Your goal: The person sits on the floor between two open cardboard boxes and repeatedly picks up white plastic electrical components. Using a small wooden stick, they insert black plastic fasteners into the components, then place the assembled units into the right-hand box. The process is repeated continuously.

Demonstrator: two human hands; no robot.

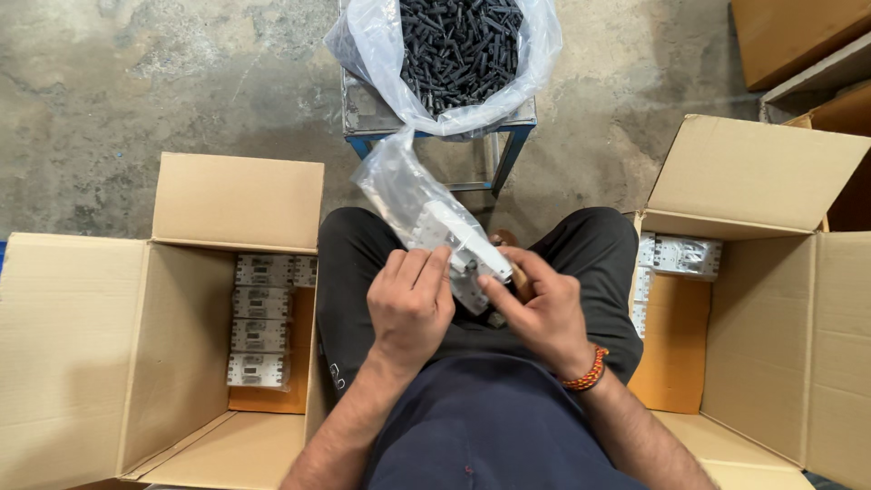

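1. At the far left an open cardboard box [109, 363] stands on the concrete floor [136, 82], with a column of white-grey switch units [259, 331] lying against its inner right wall.
2. The left hand [410, 304] is curled, fingers together, closed around the left side of a white device [454, 245] wrapped in a clear plastic bag [399, 181].
3. The wrapped device sits above the person's lap, between both hands, its bag tail rising up and to the left.
4. The right hand [543, 313] pinches the device's lower right end between thumb and fingers; a brown object shows just behind those fingers, too hidden to tell what it is.
5. Beyond the knees, a blue-legged stool [508, 145] carries a clear sack of black pieces [458, 45].
6. At the right, a second open box [771, 345] holds more white units [680, 256] in its upper left corner.
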